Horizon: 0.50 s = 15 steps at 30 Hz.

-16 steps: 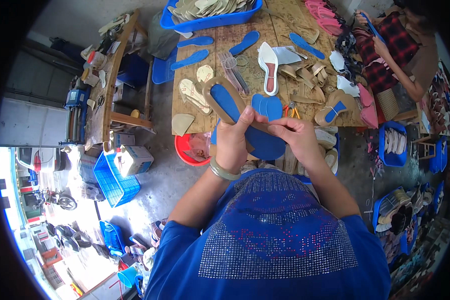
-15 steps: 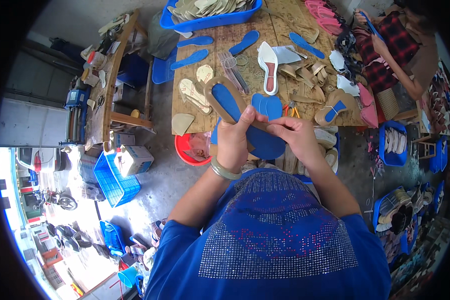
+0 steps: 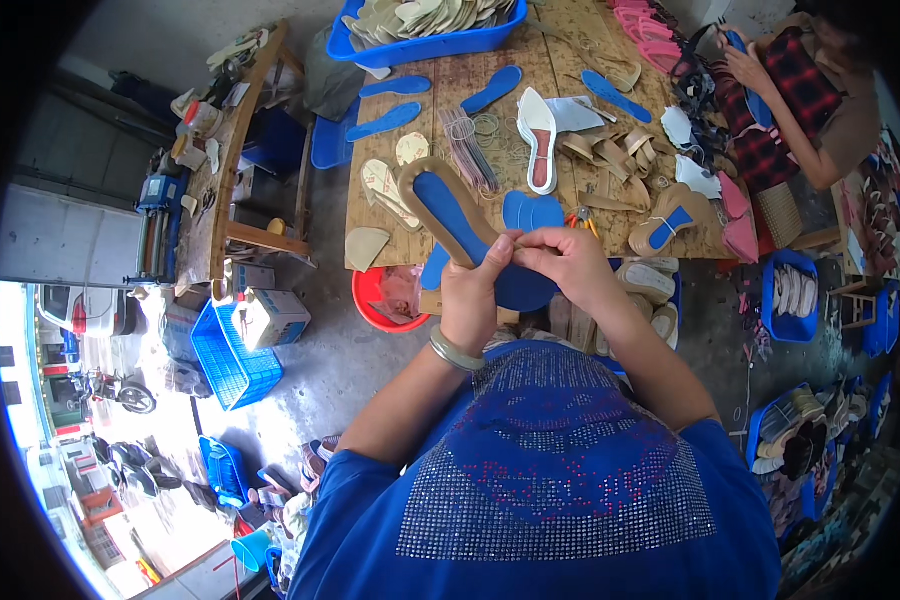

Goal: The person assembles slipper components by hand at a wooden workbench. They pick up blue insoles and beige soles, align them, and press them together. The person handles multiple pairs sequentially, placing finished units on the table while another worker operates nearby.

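Note:
My left hand is closed round a shoe insole with a blue middle and a raised brown border, its thumb on top. One rounded end points up and away to the left over the table. My right hand pinches at the brown border beside the left thumb; its fingers cover that spot. Below both hands shows a wider blue piece; whether it is part of the held insole I cannot tell. Just beyond, blue rounded pieces lie on the table near orange-handled pliers.
The wooden table carries loose blue insoles, a white sole, brown strips and banded brown insoles. A blue tub stands at the back, a red basin below the front edge. Another person works at right.
The held insole's far end has swung slightly left, and both hands have shifted a little. At right, the other person's hands have changed position on a blue piece.

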Motion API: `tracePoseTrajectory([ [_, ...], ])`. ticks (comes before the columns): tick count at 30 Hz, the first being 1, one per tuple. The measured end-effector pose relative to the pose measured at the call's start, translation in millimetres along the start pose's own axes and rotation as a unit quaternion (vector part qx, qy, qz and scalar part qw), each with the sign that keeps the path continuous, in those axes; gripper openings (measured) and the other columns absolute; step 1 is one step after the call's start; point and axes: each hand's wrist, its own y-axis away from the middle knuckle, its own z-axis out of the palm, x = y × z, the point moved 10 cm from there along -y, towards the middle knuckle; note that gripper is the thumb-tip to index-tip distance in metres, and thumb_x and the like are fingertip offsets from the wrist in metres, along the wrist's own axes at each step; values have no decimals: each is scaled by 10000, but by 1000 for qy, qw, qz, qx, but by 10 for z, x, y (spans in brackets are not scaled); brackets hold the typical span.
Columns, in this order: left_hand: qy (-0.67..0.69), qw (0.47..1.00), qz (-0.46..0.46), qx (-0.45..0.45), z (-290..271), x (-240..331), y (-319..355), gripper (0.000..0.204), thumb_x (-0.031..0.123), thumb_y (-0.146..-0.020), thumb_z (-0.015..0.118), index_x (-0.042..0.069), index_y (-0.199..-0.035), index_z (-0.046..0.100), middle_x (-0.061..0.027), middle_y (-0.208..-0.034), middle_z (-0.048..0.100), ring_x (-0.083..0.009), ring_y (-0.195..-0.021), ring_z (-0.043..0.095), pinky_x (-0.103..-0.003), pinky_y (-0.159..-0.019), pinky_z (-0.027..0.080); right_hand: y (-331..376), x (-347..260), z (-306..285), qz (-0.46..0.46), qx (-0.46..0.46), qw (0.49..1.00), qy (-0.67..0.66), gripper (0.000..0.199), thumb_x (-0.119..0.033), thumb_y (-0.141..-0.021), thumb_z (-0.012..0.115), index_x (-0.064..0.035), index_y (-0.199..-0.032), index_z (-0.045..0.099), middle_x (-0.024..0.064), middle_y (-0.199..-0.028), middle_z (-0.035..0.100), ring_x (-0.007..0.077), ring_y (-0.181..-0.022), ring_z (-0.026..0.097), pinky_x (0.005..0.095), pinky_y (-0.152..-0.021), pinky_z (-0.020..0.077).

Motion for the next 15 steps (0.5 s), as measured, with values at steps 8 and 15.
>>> tracePoseTrajectory([
  [8, 44, 998, -19, -31, -167, -203, 108, 268, 135, -907, 546, -22, -1124, 546, -98, -1051, 616, -167, -930, 607, -307, -822, 494, -42, 495, 220, 94, -80, 974, -191, 188, -144, -836, 644, -2, -955, 676, 19, -730, 617, 33, -587, 527, 184, -532, 423],
  [15, 85, 995, -47, -20, -352, -21, 227, 252, 140, -913, 521, -21, -1106, 542, -122, -1070, 612, -232, -966, 614, -359, -835, 516, -140, 535, 236, 175, -133, 930, -294, 328, -129, -856, 604, -13, -1160, 566, -18, -655, 532, 36, -451, 440, 176, -444, 374],
])
